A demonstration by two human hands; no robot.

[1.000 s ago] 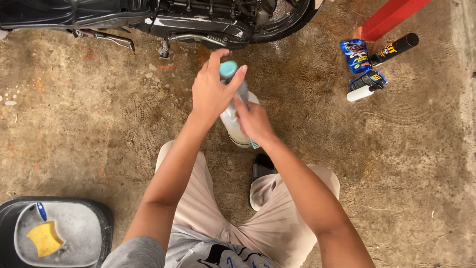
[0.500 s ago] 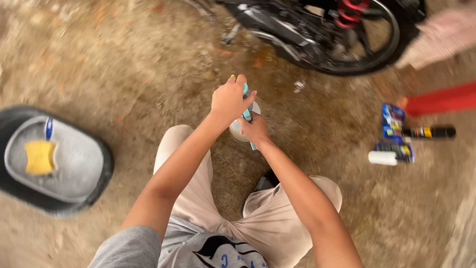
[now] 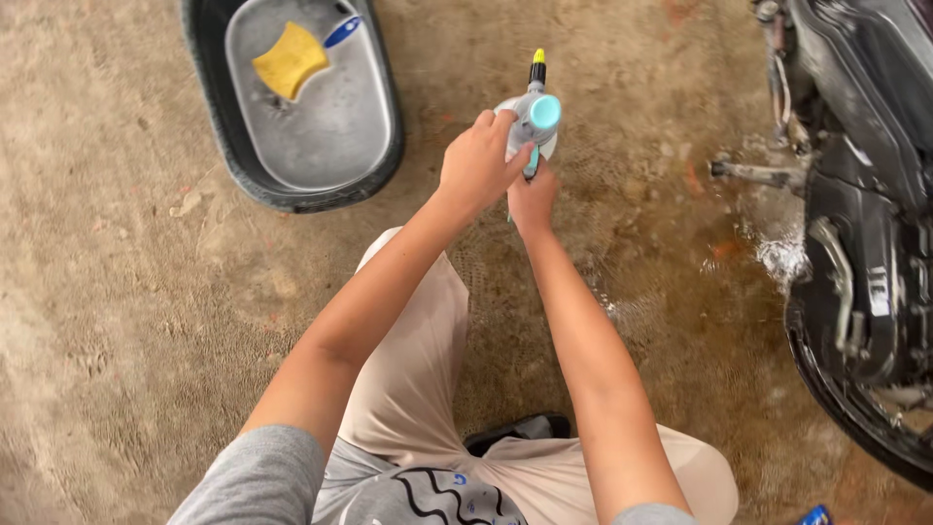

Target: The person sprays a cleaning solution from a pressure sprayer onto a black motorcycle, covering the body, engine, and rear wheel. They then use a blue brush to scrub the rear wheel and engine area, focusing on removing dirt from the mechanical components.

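Both my hands hold a small grey pump sprayer with a teal top and a black, yellow-tipped nozzle pointing away from me. My left hand wraps over its upper part. My right hand grips it from below, near the teal handle. The sprayer is held out over the wet concrete floor, between the basin and the motorcycle.
A dark basin with water, a yellow sponge and a blue-handled tool lies at the upper left. A black motorcycle fills the right edge, with a wet patch beside it. My knees and a dark sandal are below.
The view has swung round: the basin moved from the left to the upper left and the motorcycle from the top to the right. My hands still hold the sprayer, its nozzle now in view.
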